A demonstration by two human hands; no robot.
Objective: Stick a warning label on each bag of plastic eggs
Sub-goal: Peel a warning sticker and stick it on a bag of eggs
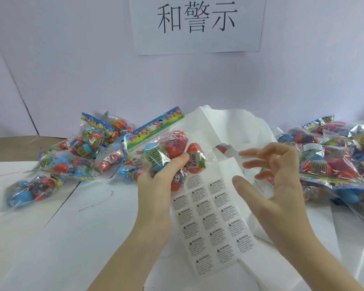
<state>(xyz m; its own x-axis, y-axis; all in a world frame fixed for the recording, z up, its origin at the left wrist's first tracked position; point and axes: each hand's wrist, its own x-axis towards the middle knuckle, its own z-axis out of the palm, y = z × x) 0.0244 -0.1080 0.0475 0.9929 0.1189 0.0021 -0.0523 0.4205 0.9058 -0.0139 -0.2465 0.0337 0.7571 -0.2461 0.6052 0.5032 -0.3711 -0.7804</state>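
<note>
Holding one bag of plastic eggs (166, 148) up over the table (97, 238), I am gripping it from below with my left hand (158, 177), fingers curled round the lower eggs and thumb pressing the film. My right hand (275, 175) is hovering just beside it with fingers spread and loosely bent, pinching nothing that I can make out. I am judging the bag as light and lumpy: the hard eggs are probably shifting inside slippery, crinkly film, so I am favouring a hold round the eggs themselves or at the stiff header card (153, 127), not on loose plastic. A label should be seating best where the film is lying taut over an egg.

Red and blue eggs are showing through the clear film, under a bright rainbow-coloured card strip. The label sheet (212, 223) is lying on the table below my hands, rows of small white warning stickers facing up; these look thin and floppy, so I am planning to peel one by a corner. More bags are lying in a pile at left (72, 160) and another pile at right (332, 160).
</note>
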